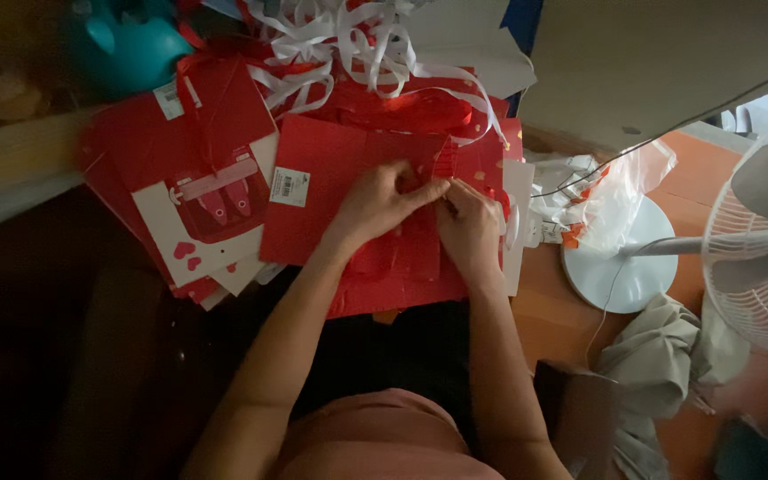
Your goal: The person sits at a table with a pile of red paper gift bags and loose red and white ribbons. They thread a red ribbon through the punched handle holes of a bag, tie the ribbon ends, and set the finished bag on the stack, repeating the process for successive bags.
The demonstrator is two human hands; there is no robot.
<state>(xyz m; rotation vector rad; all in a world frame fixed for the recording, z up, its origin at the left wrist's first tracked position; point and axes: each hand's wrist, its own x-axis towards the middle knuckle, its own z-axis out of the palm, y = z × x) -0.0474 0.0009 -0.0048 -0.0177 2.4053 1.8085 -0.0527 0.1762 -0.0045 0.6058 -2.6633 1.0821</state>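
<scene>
A flat red paper gift bag with a small white label lies in front of me on a pile of similar red bags. My left hand rests on its middle, the fingertips pinching something small and red at the bag's upper edge. My right hand is beside it, fingers closed, touching the left fingertips at the same spot. A thin white ribbon runs down to where the hands meet. What exactly is pinched is too small and blurred to tell.
A stack of red and white gift bags with heart prints lies to the left. Tangled white ribbon is heaped behind. A teal container is at top left. A white standing fan with round base, a plastic bag and crumpled cloth are at right.
</scene>
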